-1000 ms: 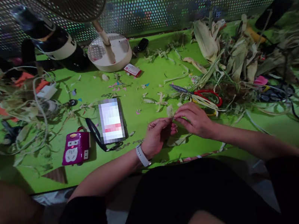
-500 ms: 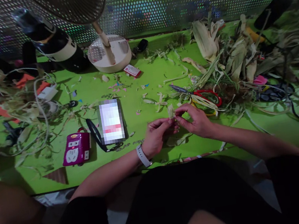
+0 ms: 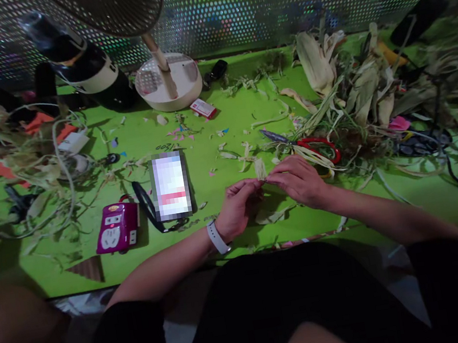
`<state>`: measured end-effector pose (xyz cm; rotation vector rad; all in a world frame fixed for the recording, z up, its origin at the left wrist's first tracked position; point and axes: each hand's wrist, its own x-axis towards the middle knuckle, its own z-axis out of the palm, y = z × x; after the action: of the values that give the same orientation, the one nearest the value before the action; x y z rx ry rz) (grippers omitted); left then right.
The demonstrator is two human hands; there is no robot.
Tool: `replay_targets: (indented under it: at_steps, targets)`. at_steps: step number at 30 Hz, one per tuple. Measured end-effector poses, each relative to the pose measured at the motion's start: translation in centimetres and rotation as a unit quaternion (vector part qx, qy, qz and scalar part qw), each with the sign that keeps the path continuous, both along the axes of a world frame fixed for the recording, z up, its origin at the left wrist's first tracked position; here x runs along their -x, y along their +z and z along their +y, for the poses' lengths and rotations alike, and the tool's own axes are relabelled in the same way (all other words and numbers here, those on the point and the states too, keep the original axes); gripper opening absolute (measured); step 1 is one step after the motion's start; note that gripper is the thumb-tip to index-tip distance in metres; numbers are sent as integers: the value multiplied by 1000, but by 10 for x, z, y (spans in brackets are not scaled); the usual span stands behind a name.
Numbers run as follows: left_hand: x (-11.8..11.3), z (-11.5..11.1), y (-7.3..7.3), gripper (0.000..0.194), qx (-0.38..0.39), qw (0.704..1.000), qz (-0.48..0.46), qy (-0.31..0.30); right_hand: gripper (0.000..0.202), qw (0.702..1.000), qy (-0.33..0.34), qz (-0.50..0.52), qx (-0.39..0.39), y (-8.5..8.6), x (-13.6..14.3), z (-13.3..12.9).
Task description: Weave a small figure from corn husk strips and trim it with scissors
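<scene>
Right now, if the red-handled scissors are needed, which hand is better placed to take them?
Probably the right hand: the red-handled scissors lie just beyond it. The left hand is farther away, though both hands are at the small pale piece.

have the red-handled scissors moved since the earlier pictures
No: the red-handled scissors lie in the same place relative to the fan base, with no visible shift.

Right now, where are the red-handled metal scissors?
In the head view, the scissors lie right of centre on the green tabletop, just beyond the bare right hand, beside the pale dried husk heap.
</scene>
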<state>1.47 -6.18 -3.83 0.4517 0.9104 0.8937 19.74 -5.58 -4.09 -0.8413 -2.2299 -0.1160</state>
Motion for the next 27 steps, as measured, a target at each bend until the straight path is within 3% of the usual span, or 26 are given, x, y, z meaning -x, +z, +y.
replay_targets:
  at_steps: [8, 20, 27]
  targets:
    - [3, 12, 4, 17, 30, 1000, -9, -2, 17, 999, 1, -30, -12, 10, 1, 16]
    - [3, 24, 1, 14, 36, 999, -31, 7, 19, 988, 8, -133, -83, 3, 6, 31]
    - [5, 23, 1, 19, 20, 999, -20, 23, 14, 993, -13, -95, -72, -2, 9, 30]
